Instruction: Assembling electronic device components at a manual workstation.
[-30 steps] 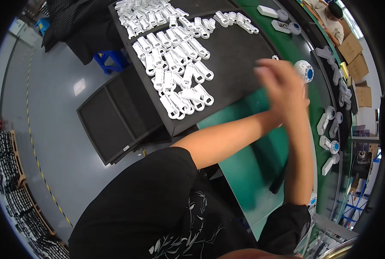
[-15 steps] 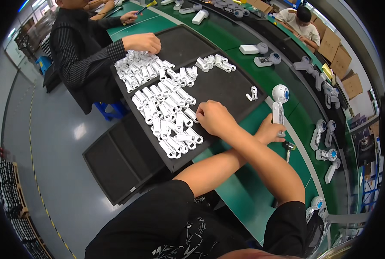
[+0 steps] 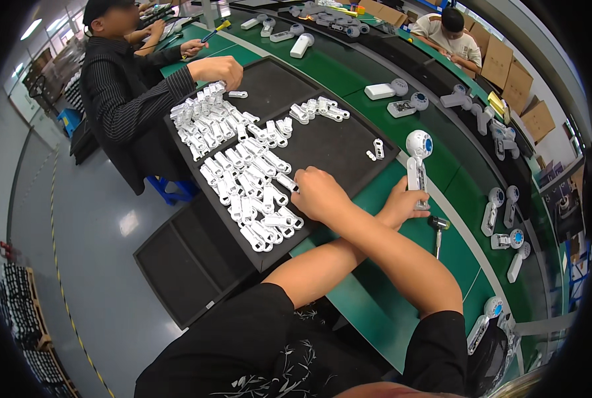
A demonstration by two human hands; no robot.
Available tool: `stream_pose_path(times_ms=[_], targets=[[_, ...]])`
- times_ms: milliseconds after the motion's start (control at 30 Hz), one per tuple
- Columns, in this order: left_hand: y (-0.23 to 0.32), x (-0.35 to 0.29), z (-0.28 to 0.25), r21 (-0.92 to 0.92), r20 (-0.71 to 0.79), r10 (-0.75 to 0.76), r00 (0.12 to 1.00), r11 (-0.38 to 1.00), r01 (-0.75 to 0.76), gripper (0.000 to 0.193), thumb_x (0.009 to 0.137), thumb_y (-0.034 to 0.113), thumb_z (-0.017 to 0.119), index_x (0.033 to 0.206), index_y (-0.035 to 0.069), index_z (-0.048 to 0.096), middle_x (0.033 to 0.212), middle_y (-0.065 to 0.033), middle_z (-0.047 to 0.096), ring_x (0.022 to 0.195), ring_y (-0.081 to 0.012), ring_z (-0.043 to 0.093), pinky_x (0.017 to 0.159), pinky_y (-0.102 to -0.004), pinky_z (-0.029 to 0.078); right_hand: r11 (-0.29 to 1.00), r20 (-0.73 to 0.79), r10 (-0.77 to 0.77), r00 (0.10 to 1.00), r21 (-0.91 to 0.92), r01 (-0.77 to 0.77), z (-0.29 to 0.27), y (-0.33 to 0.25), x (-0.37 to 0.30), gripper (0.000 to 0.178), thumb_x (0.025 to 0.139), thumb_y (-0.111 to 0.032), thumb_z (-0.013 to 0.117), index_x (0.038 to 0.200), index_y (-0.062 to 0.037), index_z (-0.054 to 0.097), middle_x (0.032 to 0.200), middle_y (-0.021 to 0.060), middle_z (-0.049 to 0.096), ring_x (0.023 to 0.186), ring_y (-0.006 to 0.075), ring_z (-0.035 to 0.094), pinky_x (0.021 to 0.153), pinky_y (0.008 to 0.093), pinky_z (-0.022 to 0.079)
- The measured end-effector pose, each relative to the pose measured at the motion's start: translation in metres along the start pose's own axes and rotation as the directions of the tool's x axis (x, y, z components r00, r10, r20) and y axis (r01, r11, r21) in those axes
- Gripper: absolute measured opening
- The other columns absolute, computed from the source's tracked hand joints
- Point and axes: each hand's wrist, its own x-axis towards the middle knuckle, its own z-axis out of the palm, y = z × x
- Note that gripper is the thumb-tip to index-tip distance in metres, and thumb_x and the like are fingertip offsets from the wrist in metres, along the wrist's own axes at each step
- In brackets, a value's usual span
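Note:
My arms are crossed, the right forearm over the left. My left hand (image 3: pixel 404 207) grips the lower end of a white handheld device (image 3: pixel 416 174) with a round head and blue centre, held upright over the green table. My right hand (image 3: pixel 321 194) is at the near edge of a black tray (image 3: pixel 329 149), fingers curled around the end of a white plastic cover (image 3: pixel 287 182); the fingertips are partly hidden. Many similar long white covers (image 3: pixel 243 174) lie in rows beside it. A hammer (image 3: pixel 440 225) with a dark head rests near my left hand.
At the far left, a co-worker's hand (image 3: pixel 218 69) reaches over the tray's covers. A curved conveyor (image 3: pixel 458 126) carries several white devices along the right. Another person (image 3: pixel 450 43) sits beyond it. Stacked black trays (image 3: pixel 190 255) stand low at the left.
The whole view has shifted slightly. My hands stay nearly in place, the left still on the device. By the co-worker's hand, a single white cover now shows apart from the pile.

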Motion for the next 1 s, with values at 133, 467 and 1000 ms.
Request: stream_pose_path(times_ms=[133, 467, 1000], targets=[[-0.001, 0.004, -0.005, 0.008, 0.017, 0.041, 0.999, 0.999, -0.041, 0.037, 0.082, 0.008, 0.062, 0.115, 0.006, 0.045, 0.098, -0.0093, 0.054, 0.085, -0.025, 0.061, 0.071, -0.0382, 0.058, 0.988, -0.042, 0.061, 0.997, 0.143, -0.055, -0.03, 0.005, -0.013, 0.024, 0.078, -0.013, 0.066, 0.098, -0.0002, 0.066, 0.087, 0.0202, 0.066, 0.078, 0.0371, 0.066, 0.076, 0.0409, 0.054], [-0.003, -0.006, 0.0, -0.285, 0.26, 0.085, 0.962, 0.958, -0.007, 0.05, 0.081, 0.005, 0.06, 0.128, 0.009, 0.041, 0.107, -0.0083, 0.056, 0.089, -0.0202, 0.063, 0.069, -0.0335, 0.055, 0.605, -0.286, 0.473, 0.833, 0.793, -0.071, -0.135, 0.075, -0.142, 0.025, 0.088, -0.004, 0.063, 0.112, 0.0025, 0.062, 0.102, 0.008, 0.067, 0.089, 0.0112, 0.063, 0.078, 0.0245, 0.05], [-0.011, -0.024, 0.029, 0.469, 0.439, 0.199, 0.876, 0.781, -0.412, 0.077, 0.072, -0.003, 0.059, 0.141, 0.004, 0.025, 0.113, -0.0102, 0.051, 0.094, -0.0177, 0.058, 0.079, -0.0314, 0.051, 0.65, -0.173, 0.631, 0.756, 0.649, -0.394, -0.166, 0.116, -0.233, 0.028, 0.085, -0.016, 0.07, 0.101, 0.006, 0.066, 0.083, 0.0055, 0.067, 0.073, 0.0079, 0.06, 0.066, 0.0226, 0.048]])
